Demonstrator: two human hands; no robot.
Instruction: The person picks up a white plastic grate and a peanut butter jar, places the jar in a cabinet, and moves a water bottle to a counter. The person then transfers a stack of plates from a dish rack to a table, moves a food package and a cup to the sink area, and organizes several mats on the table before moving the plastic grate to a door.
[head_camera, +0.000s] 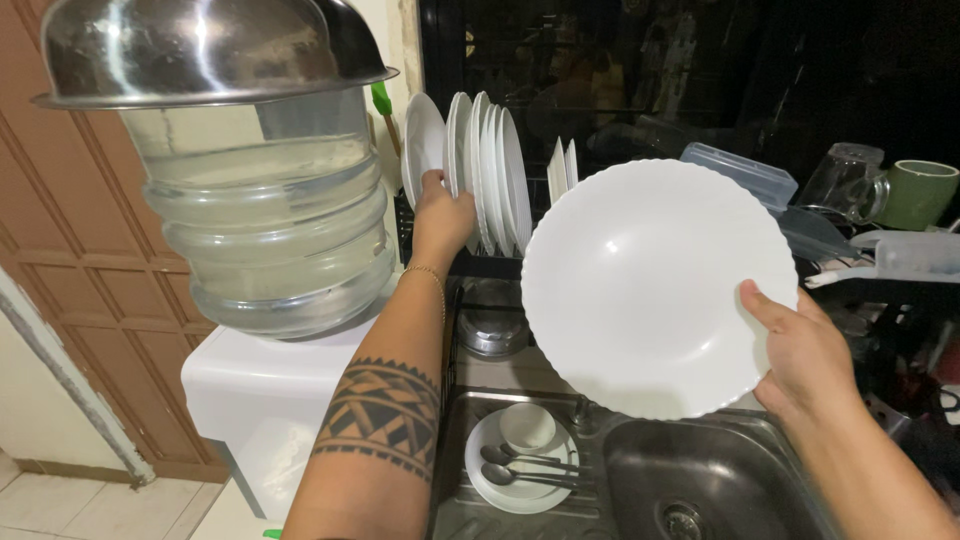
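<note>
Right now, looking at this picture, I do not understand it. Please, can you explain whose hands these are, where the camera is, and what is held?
There is no machine. A camera on a person's head looks down at their own hands over a kitchen sink. The right hand holds a large white plate by its rim. The left hand touches white plates standing in a dish rack. Below lie a small plate with a cup and spoons. A water jug stands at the left.
</note>
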